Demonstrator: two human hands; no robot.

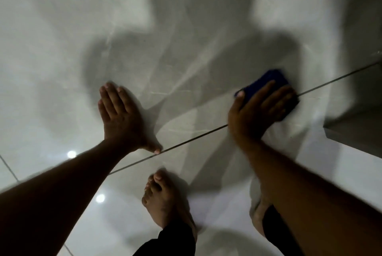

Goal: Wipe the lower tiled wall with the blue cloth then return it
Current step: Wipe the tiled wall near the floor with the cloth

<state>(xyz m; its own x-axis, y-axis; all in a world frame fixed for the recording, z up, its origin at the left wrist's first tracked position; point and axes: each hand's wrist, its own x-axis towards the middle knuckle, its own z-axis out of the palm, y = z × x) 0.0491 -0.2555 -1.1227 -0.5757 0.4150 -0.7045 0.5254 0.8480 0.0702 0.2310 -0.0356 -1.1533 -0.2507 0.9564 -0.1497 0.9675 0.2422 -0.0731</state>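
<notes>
The grey marbled tiled wall [165,38] fills the upper part of the view and meets the floor along a dark seam. My right hand [260,109] presses a folded blue cloth [266,83] flat against the wall just above that seam, at the right. The cloth shows above my fingers, and its lower part is hidden under the palm. My left hand [122,117] lies flat on the wall to the left, fingers together and pointing up, holding nothing. The image is blurred by motion around the right hand.
My bare left foot [165,197] stands on the glossy white floor tiles [206,214] close to the wall. The right foot is mostly hidden behind my right forearm. A grey step or ledge [355,131] juts out at the right edge.
</notes>
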